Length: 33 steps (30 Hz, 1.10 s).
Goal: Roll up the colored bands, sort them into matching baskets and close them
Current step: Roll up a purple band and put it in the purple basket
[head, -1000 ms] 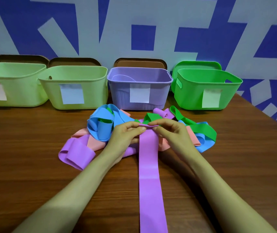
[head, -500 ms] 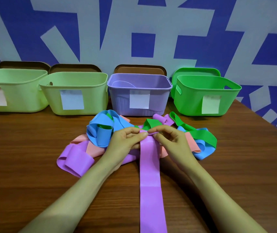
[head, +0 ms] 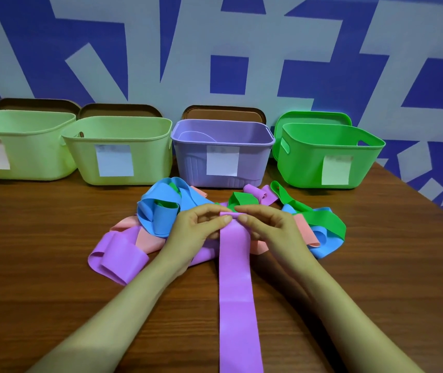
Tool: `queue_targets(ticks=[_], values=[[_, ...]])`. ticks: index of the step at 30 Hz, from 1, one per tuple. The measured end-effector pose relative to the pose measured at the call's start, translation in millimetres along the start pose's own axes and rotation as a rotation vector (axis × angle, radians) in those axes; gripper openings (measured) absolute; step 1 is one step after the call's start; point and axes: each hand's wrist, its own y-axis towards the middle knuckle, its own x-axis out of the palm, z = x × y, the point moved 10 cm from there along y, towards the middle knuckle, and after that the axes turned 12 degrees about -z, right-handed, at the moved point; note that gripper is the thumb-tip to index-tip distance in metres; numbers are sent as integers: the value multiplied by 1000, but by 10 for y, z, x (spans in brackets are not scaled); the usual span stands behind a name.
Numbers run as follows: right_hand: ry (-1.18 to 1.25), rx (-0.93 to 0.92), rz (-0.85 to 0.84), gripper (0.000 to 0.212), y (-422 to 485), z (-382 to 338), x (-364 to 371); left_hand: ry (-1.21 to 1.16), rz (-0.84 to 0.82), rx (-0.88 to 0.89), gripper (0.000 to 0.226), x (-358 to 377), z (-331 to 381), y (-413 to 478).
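Pinching rolled far end of purple band (head: 235, 265): left hand (head: 196, 227) fingers, right hand (head: 271, 227) fingers; strip trails toward viewer.

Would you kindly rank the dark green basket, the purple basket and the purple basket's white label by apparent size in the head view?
1. Dark green basket and purple basket: these look about alike, so I leave them unranked.
2. White label: clearly smallest.

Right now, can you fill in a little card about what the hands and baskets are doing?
band in hand: purple band, mostly flat, far end curled over
left hand: pinches that end
right hand: pinches it too
baskets: two pale green baskets, purple basket, green basket, all open
loose bands: piled on table
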Motion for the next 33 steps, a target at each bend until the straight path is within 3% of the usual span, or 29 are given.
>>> queue_targets(ticks=[9,16,22,27,33], values=[[31,18,-24,22,-8,7,39,-102,-37,-87,18,20,-76,-8],[22,12,57,30,-27,57,-20,-271,-90,-188,29,128,-190,-28],[-59,-7,-25,24,-9,18,49,-167,27,-101,22,-6,-141,-22],[-20,72,28,8,21,155,-48,-33,32,-6,25,-14,-23,-25],[-97,22,-20,15,34,67,-26,-46,8,-24,26,37,-25,-39]])
